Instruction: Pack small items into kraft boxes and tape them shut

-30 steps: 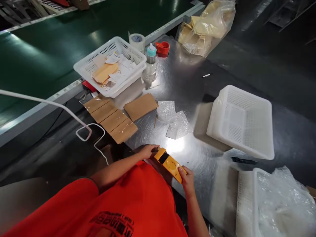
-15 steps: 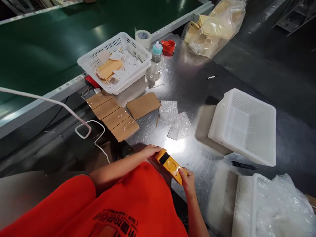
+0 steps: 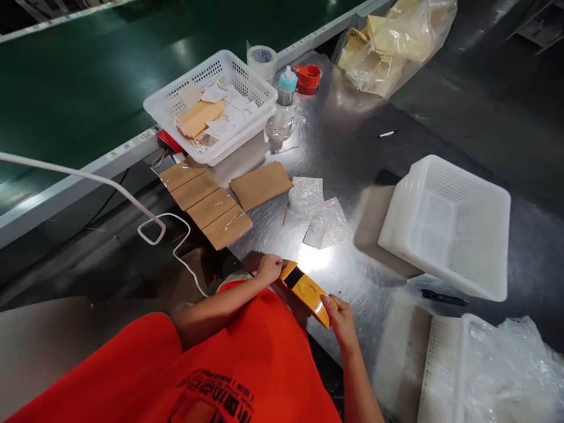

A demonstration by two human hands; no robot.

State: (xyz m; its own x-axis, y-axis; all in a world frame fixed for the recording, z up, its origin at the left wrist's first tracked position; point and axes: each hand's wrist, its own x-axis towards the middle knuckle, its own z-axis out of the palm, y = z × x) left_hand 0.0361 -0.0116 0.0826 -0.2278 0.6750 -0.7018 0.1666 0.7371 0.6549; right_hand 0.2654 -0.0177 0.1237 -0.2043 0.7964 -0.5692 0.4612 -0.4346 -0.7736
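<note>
A slim yellow box [image 3: 309, 295] with a black band across one end is held low over the table's near edge, slanting down to the right. My right hand [image 3: 341, 322] grips its lower right end, thumb on top and fingers beneath. At the banded end, my left hand [image 3: 268, 270] is closed, its fingertips pinching the end edge; what lies under those fingers is partly hidden. Beyond the box lie two clear bubble-wrap pouches [image 3: 328, 223], a stack of brown cardboard pieces [image 3: 261, 185] and a row of brown packets [image 3: 207, 202].
A white basket [image 3: 152, 107] of papers and yellow packets stands far left, near tape rolls [image 3: 262, 61], a bottle [image 3: 287, 85] and a red tape dispenser [image 3: 308, 79]. White bins [image 3: 500, 235] and a basket [image 3: 465, 352] of plastic wrap are right. A white cable [image 3: 101, 179] hangs left.
My left fingers have drawn in tighter at the box's banded end. The box stays in both hands with nearly the same slant. The whole view has shifted slightly.
</note>
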